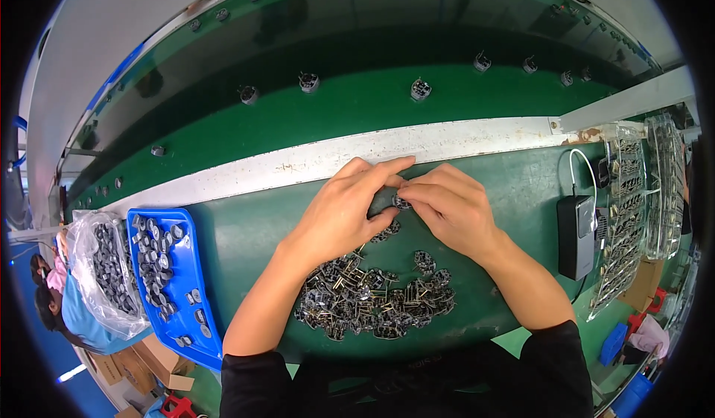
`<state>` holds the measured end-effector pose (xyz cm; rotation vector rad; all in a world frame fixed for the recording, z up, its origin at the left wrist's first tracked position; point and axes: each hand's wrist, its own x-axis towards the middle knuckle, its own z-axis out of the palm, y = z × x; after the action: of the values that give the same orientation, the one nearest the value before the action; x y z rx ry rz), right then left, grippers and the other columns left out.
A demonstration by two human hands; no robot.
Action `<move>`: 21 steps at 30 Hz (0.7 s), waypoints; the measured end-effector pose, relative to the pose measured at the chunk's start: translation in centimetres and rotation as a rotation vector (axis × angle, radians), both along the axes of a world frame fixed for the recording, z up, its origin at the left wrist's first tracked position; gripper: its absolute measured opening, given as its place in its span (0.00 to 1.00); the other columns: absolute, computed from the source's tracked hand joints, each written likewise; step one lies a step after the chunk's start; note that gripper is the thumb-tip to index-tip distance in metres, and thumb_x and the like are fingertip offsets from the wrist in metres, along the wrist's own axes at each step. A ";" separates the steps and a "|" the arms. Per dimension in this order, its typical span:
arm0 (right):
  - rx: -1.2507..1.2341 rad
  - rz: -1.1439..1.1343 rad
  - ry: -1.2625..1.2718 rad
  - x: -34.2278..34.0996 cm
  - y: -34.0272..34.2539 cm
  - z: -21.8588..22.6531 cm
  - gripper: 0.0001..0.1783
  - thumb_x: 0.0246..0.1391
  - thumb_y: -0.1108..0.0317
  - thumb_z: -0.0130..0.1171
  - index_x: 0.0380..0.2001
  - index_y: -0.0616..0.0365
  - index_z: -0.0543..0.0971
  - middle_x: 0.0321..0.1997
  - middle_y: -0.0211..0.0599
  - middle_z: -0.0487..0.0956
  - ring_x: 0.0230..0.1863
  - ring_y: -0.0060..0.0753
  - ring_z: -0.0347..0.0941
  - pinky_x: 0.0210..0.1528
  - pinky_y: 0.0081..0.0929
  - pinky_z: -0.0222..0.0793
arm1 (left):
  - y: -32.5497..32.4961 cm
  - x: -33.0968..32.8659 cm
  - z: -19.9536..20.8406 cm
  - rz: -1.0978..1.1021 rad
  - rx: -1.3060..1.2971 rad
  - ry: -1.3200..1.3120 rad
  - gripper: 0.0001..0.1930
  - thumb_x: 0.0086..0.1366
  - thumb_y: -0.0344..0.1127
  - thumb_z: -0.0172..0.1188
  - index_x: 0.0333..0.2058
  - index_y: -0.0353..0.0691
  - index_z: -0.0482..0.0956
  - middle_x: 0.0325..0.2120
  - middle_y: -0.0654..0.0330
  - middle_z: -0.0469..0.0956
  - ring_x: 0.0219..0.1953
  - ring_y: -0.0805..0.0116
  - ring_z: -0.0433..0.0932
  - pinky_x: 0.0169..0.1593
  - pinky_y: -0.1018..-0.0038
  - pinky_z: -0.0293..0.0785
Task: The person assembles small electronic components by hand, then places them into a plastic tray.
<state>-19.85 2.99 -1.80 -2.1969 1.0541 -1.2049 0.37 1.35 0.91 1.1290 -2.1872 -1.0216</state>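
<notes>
Over the green bench [238, 235], we've got a small dark part [402, 203] pinched in our right hand [456, 211]; left hand [339, 213] curls beside it, can't tell if it's gripping.

From my remote station I see bright light on the flat green tabletop [521, 213], a dark band across the smooth green belt [357, 113], and the long white metal rail [313, 161] bowed by distortion.

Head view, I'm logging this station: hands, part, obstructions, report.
Right hand pinching small dark part. Left hand close by, contact unclear. Right fingertips partly cover it; parts pile between forearms.
</notes>
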 end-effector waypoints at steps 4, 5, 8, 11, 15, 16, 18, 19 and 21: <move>-0.066 -0.001 0.027 0.3 0.0 0.1 0.15 0.37 0.83 0.68 0.32 0.59 0.82 0.34 0.32 0.82 0.32 0.37 0.75 0.31 0.29 0.74 | 0.0 -0.1 -0.2 -0.006 -0.050 0.038 0.38 0.48 0.22 0.70 0.61 0.47 0.72 0.40 0.61 0.82 0.42 0.60 0.76 0.47 0.66 0.78; -0.073 -0.008 0.027 0.4 0.1 0.1 0.15 0.36 0.83 0.68 0.31 0.59 0.81 0.34 0.32 0.82 0.32 0.37 0.75 0.32 0.29 0.74 | 0.1 -0.1 -0.1 -0.004 -0.060 0.044 0.38 0.47 0.23 0.71 0.60 0.47 0.72 0.39 0.61 0.81 0.42 0.60 0.76 0.47 0.66 0.77; -0.075 -0.008 -0.001 0.4 0.1 0.0 0.15 0.35 0.84 0.67 0.30 0.59 0.81 0.34 0.32 0.81 0.31 0.37 0.75 0.32 0.29 0.74 | 0.1 -0.2 -0.3 0.009 -0.085 0.025 0.38 0.46 0.23 0.72 0.59 0.46 0.73 0.38 0.61 0.79 0.41 0.60 0.76 0.46 0.66 0.77; -0.040 0.006 0.013 0.3 0.0 0.1 0.14 0.36 0.85 0.68 0.30 0.60 0.81 0.35 0.36 0.83 0.32 0.39 0.78 0.31 0.30 0.75 | 0.2 -0.2 -0.2 0.015 -0.050 0.023 0.38 0.47 0.24 0.72 0.59 0.46 0.73 0.38 0.62 0.80 0.41 0.60 0.76 0.46 0.67 0.77; -0.096 0.014 0.023 0.4 0.1 -0.1 0.13 0.37 0.84 0.66 0.29 0.59 0.81 0.33 0.33 0.81 0.31 0.37 0.75 0.31 0.29 0.73 | 0.3 -0.3 -0.3 0.016 -0.074 0.030 0.38 0.47 0.23 0.73 0.60 0.47 0.72 0.38 0.61 0.79 0.41 0.60 0.76 0.46 0.67 0.77; -0.125 -0.003 0.017 0.6 0.3 -0.1 0.12 0.37 0.83 0.66 0.29 0.59 0.80 0.33 0.32 0.81 0.31 0.37 0.75 0.31 0.29 0.73 | 0.3 -0.3 -0.3 0.015 -0.082 0.019 0.38 0.47 0.23 0.73 0.60 0.47 0.73 0.38 0.61 0.79 0.41 0.60 0.76 0.46 0.67 0.77; -0.154 -0.019 0.012 0.6 0.4 -0.1 0.12 0.38 0.83 0.66 0.29 0.59 0.80 0.32 0.32 0.80 0.30 0.37 0.74 0.30 0.29 0.73 | 0.3 -0.4 -0.3 0.015 -0.090 0.008 0.38 0.47 0.24 0.73 0.60 0.47 0.73 0.38 0.61 0.79 0.42 0.60 0.76 0.46 0.66 0.77; -0.096 -0.039 0.045 0.6 0.4 0.0 0.12 0.38 0.83 0.66 0.29 0.59 0.80 0.31 0.32 0.79 0.30 0.36 0.74 0.30 0.30 0.73 | 0.3 -0.5 -0.2 0.022 -0.102 0.007 0.37 0.47 0.24 0.73 0.58 0.46 0.74 0.38 0.61 0.79 0.41 0.60 0.76 0.46 0.66 0.77; -0.038 -0.058 0.076 0.6 0.3 0.0 0.12 0.38 0.83 0.65 0.29 0.59 0.79 0.31 0.31 0.78 0.29 0.36 0.74 0.29 0.30 0.72 | 0.4 -0.5 -0.2 0.030 -0.114 0.005 0.36 0.46 0.24 0.73 0.57 0.46 0.75 0.38 0.61 0.79 0.40 0.60 0.76 0.46 0.66 0.76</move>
<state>-19.23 3.32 -1.80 -2.2717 1.1414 -1.1840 -0.10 1.78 0.76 1.1029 -2.1888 -0.8750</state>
